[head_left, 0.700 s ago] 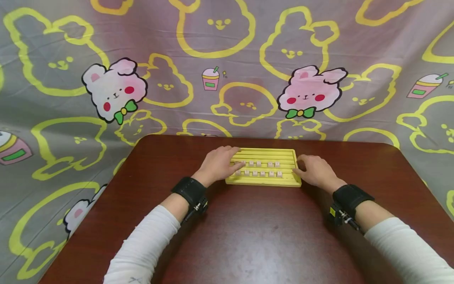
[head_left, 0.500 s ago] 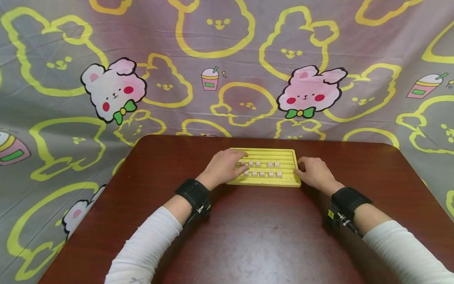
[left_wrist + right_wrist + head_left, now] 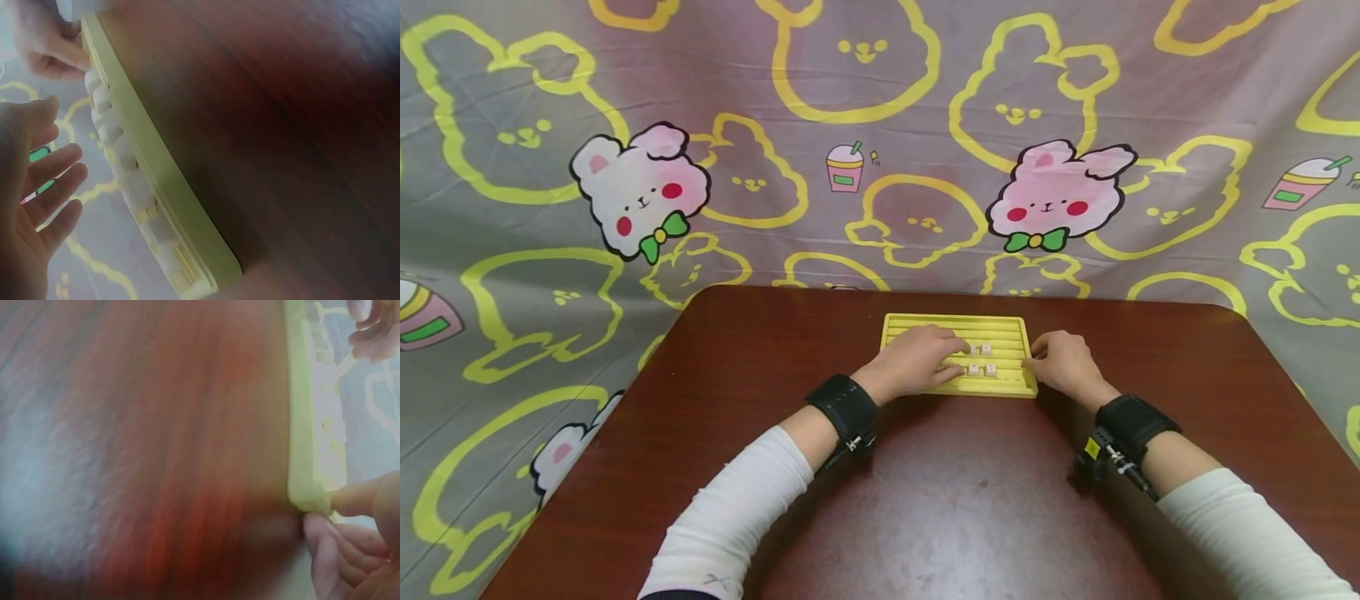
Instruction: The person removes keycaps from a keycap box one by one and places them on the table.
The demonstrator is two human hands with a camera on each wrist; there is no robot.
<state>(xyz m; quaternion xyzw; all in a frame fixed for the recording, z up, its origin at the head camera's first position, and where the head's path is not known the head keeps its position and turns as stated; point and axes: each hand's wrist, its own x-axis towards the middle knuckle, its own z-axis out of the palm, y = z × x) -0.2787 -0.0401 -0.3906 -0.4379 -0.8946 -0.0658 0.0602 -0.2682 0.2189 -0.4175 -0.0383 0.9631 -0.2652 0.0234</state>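
Observation:
A shallow yellow ridged tray [image 3: 1011, 389] lies near the far side of the table, with small white marked cubes [image 3: 987, 349] lined up in two of its grooves. My left hand [image 3: 916, 360] is over the tray's middle, fingers spread and holding nothing, hiding the left part of both rows. In the left wrist view those fingers [image 3: 65, 165] stand apart from the cubes. At the tray's right end, my right hand [image 3: 1067, 362] grips the edge. The right wrist view shows its thumb and fingers [image 3: 359, 497] at the tray's corner.
The brown table [image 3: 925, 500] stretches from the tray toward me and out to both sides. Behind it hangs a grey cloth [image 3: 925, 133] printed with cartoon bunnies. Each wrist wears a black strap [image 3: 842, 408] with a small camera.
My left hand has slid right from the tray's left end to over its middle, covering more cubes. My right hand stays at the right edge, and the tray has barely moved.

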